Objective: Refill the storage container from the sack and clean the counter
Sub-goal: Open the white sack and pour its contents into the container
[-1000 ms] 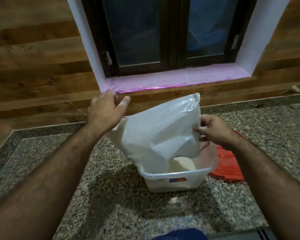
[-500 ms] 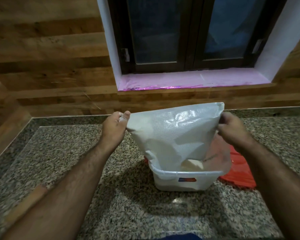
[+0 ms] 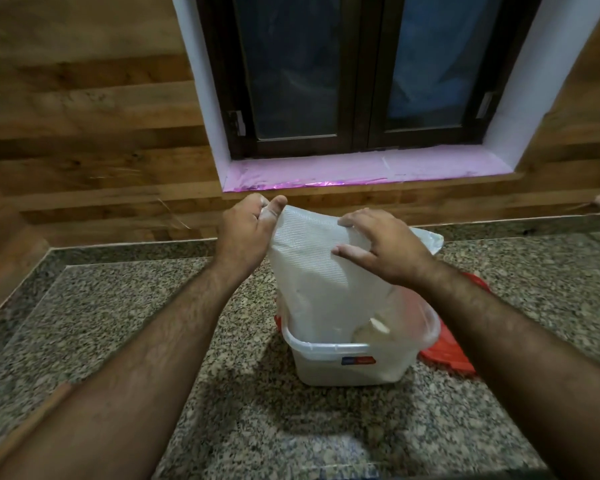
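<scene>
A white woven sack stands upended, its mouth down inside a clear plastic storage container on the granite counter. Pale flour shows in the container beneath the sack. My left hand pinches the sack's raised upper left corner. Spread fingers of my right hand press against the sack's upper face, near its top edge. A small red and blue label marks the container's front wall.
A red lid lies flat behind and to the right of the container. The wood-panelled wall and a dark window with a pink sill rise behind the counter. The counter's front edge runs along the bottom of the view.
My right hand left the sack's right corner and moved left onto its upper face. The sack now stands steeper and narrower in the container. The left hand kept its corner.
</scene>
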Available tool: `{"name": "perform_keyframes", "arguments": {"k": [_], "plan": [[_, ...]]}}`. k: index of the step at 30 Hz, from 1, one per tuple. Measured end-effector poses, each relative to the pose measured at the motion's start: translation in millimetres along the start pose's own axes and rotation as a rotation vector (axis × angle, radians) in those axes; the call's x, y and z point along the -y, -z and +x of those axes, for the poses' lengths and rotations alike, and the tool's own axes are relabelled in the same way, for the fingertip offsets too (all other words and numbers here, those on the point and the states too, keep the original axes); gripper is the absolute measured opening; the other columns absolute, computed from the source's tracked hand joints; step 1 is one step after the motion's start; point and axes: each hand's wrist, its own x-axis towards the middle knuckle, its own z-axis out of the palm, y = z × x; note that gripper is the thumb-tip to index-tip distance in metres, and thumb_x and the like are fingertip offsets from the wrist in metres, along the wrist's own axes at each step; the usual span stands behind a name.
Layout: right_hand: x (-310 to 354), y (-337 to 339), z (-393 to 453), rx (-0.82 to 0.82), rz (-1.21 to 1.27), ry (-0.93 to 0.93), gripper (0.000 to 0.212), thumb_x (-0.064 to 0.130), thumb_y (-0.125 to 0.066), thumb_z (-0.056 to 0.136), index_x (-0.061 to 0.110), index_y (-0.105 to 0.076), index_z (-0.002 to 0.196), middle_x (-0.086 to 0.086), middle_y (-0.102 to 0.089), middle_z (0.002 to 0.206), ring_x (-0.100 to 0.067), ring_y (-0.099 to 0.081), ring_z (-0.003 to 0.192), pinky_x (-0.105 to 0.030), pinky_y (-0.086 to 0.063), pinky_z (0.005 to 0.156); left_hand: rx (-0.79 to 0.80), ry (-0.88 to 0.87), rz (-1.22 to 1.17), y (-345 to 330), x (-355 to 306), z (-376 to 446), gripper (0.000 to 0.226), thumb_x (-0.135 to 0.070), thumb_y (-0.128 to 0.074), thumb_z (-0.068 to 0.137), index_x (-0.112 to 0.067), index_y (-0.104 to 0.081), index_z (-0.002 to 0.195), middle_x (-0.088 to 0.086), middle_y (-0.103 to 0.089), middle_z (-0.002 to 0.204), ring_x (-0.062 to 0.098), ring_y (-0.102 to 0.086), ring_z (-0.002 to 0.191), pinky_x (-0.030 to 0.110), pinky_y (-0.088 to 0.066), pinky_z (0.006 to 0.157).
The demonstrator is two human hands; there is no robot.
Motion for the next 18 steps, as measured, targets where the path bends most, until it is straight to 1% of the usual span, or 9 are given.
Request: {"name": "perform_keyframes", "arguments": {"k": [4, 8, 9, 11, 13, 14, 16, 17, 18], "plan": [[6.7, -13.5, 5.7, -0.057, -0.046, 0.051, 0.027, 0.050, -0.063, 0.099, 0.023, -0.066, 0.096, 0.006, -0.064, 0.093, -0.021, -0.060, 0.090, -0.040, -0.052, 0.078, -0.006, -0.019, -0.033, -6.5, -6.4, -10.1, 0.051, -0.061, -0.056, 0.105, -0.021, -0.055, 0.074, -0.004, -0.057, 0.068, 0.011, -0.050, 0.061, 0.030, -0.040, 0.054], [13.9, -25.3, 8.0, -0.145, -0.058, 0.047, 0.021, 0.034, -0.057, 0.102, 0.020, -0.060, 0.086, 0.008, -0.057, 0.084, -0.027, -0.061, 0.086, -0.037, -0.041, 0.071, -0.083, 0.026, -0.057, -6.3, -12.4, -22.6, 0.052, -0.069, -0.049, 0.102, -0.024, -0.055, 0.078, -0.011, -0.055, 0.071, 0.005, -0.048, 0.063, 0.028, -0.039, 0.056], [16.0, -25.7, 7.9, -0.157, -0.058, 0.033, 0.020, 0.031, -0.059, 0.104, 0.022, -0.056, 0.086, 0.009, -0.054, 0.086, -0.027, -0.059, 0.086, -0.037, -0.038, 0.072, -0.130, 0.089, -0.141, -5.9, -13.3, -25.8, 0.054, -0.075, -0.042, 0.101, -0.025, -0.060, 0.091, -0.013, -0.061, 0.082, 0.002, -0.054, 0.071, 0.028, -0.044, 0.063], [21.0, -27.0, 7.5, -0.161, -0.049, -0.005, 0.021, 0.028, -0.058, 0.106, 0.023, -0.049, 0.089, 0.007, -0.052, 0.089, -0.024, -0.053, 0.086, -0.038, -0.041, 0.074, -0.280, 0.268, -0.355, -9.3, -15.6, -34.3, 0.067, -0.078, -0.030, 0.102, -0.026, -0.056, 0.135, -0.010, -0.066, 0.128, 0.002, -0.061, 0.107, 0.029, -0.051, 0.090], [26.0, -28.7, 7.0, -0.168, -0.055, -0.033, 0.020, 0.029, -0.056, 0.108, 0.023, -0.047, 0.090, 0.005, -0.054, 0.090, -0.022, -0.052, 0.085, -0.040, -0.048, 0.074, -0.376, 0.491, -0.548, -13.6, -26.9, -50.3, 0.089, -0.082, -0.018, 0.100, -0.024, -0.028, 0.167, 0.005, -0.041, 0.170, 0.018, -0.049, 0.145, 0.040, -0.043, 0.117], [27.9, -29.6, 7.0, -0.176, -0.058, -0.043, 0.020, 0.029, -0.055, 0.109, 0.024, -0.048, 0.091, 0.005, -0.055, 0.090, -0.021, -0.053, 0.084, -0.040, -0.050, 0.074, -0.302, 0.557, -0.655, -17.9, -29.6, -58.6, 0.094, -0.083, -0.010, 0.099, -0.022, -0.027, 0.169, 0.006, -0.038, 0.173, 0.021, -0.046, 0.151, 0.042, -0.042, 0.121], [29.2, -30.1, 8.0, -0.178, -0.070, -0.059, 0.020, 0.030, -0.054, 0.109, 0.024, -0.048, 0.091, 0.003, -0.057, 0.090, -0.021, -0.053, 0.082, -0.040, -0.051, 0.073, -0.027, 0.577, -0.828, -25.2, -41.0, -74.5, 0.102, -0.082, 0.003, 0.098, -0.016, -0.054, 0.151, 0.005, -0.065, 0.151, 0.021, -0.064, 0.137, 0.035, -0.054, 0.111], [28.6, -29.8, 8.8, -0.172, -0.072, -0.069, 0.021, 0.030, -0.054, 0.109, 0.023, -0.048, 0.091, 0.003, -0.058, 0.089, -0.021, -0.053, 0.082, -0.040, -0.050, 0.073, -0.004, 0.559, -0.820, -29.6, -42.9, -80.2, 0.106, -0.086, 0.003, 0.093, -0.018, -0.055, 0.150, 0.004, -0.066, 0.150, 0.021, -0.064, 0.137, 0.034, -0.054, 0.111], [28.1, -29.8, 9.6, -0.168, -0.073, -0.080, 0.021, 0.030, -0.053, 0.109, 0.023, -0.048, 0.091, 0.003, -0.057, 0.089, -0.021, -0.053, 0.082, -0.040, -0.051, 0.073, -0.051, 0.535, -0.788, -34.2, -42.4, -84.6, 0.113, -0.094, -0.001, 0.084, -0.023, -0.043, 0.161, 0.003, -0.051, 0.165, 0.020, -0.050, 0.149, 0.034, -0.043, 0.121]]}}
